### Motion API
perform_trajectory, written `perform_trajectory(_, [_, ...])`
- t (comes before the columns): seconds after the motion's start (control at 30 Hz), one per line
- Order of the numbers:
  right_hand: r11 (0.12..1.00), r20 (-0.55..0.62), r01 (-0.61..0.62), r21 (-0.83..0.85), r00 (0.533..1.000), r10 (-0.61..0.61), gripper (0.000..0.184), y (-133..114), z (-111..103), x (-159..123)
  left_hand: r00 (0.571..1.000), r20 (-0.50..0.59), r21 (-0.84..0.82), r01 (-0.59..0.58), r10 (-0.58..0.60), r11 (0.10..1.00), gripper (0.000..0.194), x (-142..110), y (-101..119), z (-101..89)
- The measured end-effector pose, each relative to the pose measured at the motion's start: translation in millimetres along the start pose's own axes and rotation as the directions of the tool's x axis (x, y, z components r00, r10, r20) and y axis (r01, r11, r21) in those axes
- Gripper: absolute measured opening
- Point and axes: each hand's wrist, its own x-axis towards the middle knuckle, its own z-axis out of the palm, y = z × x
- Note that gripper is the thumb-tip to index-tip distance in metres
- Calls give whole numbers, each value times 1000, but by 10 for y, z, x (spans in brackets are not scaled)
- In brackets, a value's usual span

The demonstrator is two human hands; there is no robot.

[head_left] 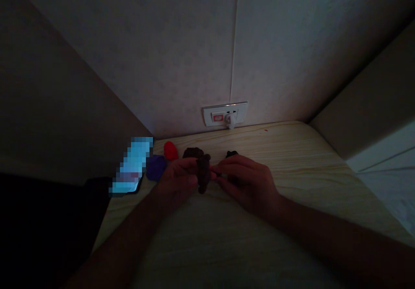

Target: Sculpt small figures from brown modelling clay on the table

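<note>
A small dark brown figure, bear-like with rounded ears (pixel 203 174), is held upright by my left hand (pixel 179 176), whose fingers close on it from the left. Close to the figure's right side is my right hand (pixel 249 181), thumb and fingertips pinched together. Between those tips is a tiny dark piece (pixel 219 175), too small and dim to make out well. Behind the figure lies a brown clay-like lump (pixel 193 152), partly hidden. A black lump (pixel 231 154) shows just past my right hand. Left of my left hand are a purple lump (pixel 156 168) and a red lump (pixel 170 150).
A lit phone (pixel 132 166), its screen blurred out, leans at the left edge of the wooden tabletop (pixel 207 246). On the wall behind, a socket plate (pixel 225 114) has a white plug (pixel 230 120) in it. The light is dim.
</note>
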Motion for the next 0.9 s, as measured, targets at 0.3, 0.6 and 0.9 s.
perform_trajectory(0.3, [996,27,35,-83,999,-32,16,5,-10,-7,1000,-6,2,13,-13,1000,31,9,-19,-55])
perform_trajectory(0.6, [999,21,-49,-4,999,49,20,12,-6,6,999,-33,-3,-9,9,1000,27,9,-5,-16])
perform_trajectory(0.9, [983,48,-126,131,992,121,16,45,-14,18,1000,-4,-23,-6,6,1000,26,3,-2,-32])
